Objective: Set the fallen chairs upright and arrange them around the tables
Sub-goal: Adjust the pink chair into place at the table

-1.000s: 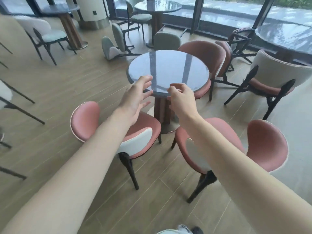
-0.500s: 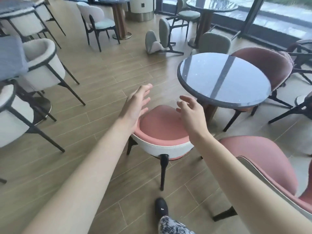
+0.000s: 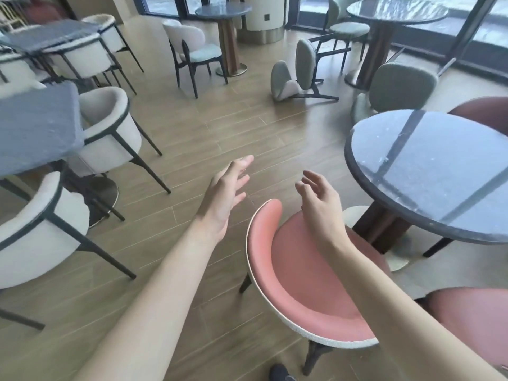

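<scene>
A green chair point(image 3: 298, 72) lies fallen on its side on the wooden floor, far ahead of my hands. A second green chair point(image 3: 395, 88) shows beyond the round dark table point(image 3: 428, 171); I cannot tell whether it is upright. A pink chair point(image 3: 297, 273) stands upright under my right arm, next to that table. My left hand point(image 3: 225, 193) hovers over the floor with fingers spread, holding nothing. My right hand point(image 3: 320, 199) hangs above the pink chair's back with fingers loosely curled, holding nothing.
White armchairs point(image 3: 107, 127) surround a grey table point(image 3: 35, 125) on the left. Another pink chair point(image 3: 472, 323) is at the lower right. Farther back stand a round table point(image 3: 224, 8) with a white-backed chair point(image 3: 192, 48), and another round table point(image 3: 395, 11) by the windows.
My view has swung left and moved forward; the round table slid to the right and the pink chair now sits under my right arm. Both hands stay raised and hold nothing.
</scene>
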The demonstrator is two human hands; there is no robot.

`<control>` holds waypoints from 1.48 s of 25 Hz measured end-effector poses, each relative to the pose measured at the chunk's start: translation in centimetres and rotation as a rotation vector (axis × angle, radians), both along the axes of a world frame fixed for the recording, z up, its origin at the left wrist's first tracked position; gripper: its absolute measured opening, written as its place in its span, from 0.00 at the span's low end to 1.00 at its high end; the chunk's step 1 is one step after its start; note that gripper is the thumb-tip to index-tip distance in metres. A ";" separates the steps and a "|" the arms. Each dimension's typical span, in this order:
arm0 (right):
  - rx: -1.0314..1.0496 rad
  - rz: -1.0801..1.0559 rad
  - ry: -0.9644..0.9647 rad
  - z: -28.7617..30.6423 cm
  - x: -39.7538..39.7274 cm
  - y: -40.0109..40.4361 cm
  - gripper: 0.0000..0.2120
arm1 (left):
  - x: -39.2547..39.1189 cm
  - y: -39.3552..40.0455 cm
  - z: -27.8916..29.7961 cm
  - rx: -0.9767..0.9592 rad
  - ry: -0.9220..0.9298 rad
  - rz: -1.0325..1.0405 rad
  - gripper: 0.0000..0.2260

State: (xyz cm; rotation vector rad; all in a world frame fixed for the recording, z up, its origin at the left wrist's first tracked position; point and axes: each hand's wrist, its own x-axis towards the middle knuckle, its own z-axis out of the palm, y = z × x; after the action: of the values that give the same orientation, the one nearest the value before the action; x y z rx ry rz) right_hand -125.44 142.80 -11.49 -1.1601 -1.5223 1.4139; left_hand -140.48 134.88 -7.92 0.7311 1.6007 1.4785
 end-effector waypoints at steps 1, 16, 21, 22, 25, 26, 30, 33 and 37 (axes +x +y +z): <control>0.006 -0.002 0.000 0.1 -1.8 1.0 0.18 | -1.5 1.0 0.0 0.006 -0.004 0.015 0.25; -0.068 -0.116 0.070 -1.7 -33.8 12.6 0.15 | -35.4 14.6 -1.2 0.000 0.005 -0.068 0.22; -0.080 -0.241 0.057 -1.5 -39.9 18.2 0.16 | -42.7 23.6 -0.8 -0.007 -0.015 -0.215 0.24; -0.075 -0.274 0.055 -1.7 -40.6 19.9 0.15 | -43.7 26.0 -0.8 0.002 -0.017 -0.246 0.24; -0.087 -0.363 0.049 -2.1 -42.5 25.5 0.14 | -46.4 32.6 -1.4 0.017 -0.030 -0.302 0.24; -0.095 -0.390 0.052 -2.3 -43.4 27.9 0.14 | -47.5 35.2 -1.7 0.014 -0.038 -0.326 0.23; -0.107 -0.440 0.063 -2.7 -47.3 39.0 0.13 | -51.6 47.6 -2.3 -0.014 -0.063 -0.375 0.17; -0.108 -0.447 0.052 -1.9 -49.7 47.0 0.13 | -53.7 56.5 -1.4 0.000 -0.081 -0.389 0.17; -0.083 -0.486 0.040 -0.3 -53.1 58.4 0.13 | -56.7 68.0 0.0 0.012 -0.094 -0.422 0.21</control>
State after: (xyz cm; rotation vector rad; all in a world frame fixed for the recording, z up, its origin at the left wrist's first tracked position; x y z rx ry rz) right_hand -178.49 201.18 -11.82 -1.4256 -1.0633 1.1648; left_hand -197.15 202.88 -7.94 0.9267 1.2709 1.1952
